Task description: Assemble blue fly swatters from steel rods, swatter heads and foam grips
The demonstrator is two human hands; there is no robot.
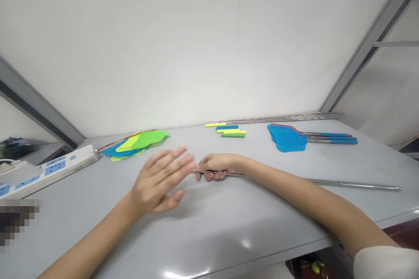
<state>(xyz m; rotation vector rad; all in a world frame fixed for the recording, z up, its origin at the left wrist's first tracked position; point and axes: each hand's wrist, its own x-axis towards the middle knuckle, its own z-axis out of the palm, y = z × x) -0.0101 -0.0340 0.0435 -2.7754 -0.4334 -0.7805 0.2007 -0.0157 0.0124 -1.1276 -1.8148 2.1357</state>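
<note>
My right hand (214, 166) is closed around the left end of a thin metal rod (355, 184), which runs right under my forearm, low over the grey table. Just left of that end, my left hand (165, 178) is raised with its fingers stretched out, slightly blurred, and I see nothing in it. Beyond my hands lie several short yellow, blue and green tubes (232, 131). Past my left hand is a fanned pile of blue, yellow and green fly swatter heads (149, 139).
Several fly swatters (290, 138) with blue heads and handles lie at the right. A bundle of long metal rods (294, 117) runs along the white wall (209, 52). A white power strip (55, 168) lies at the left. The table's front edge (262, 258) is close to me.
</note>
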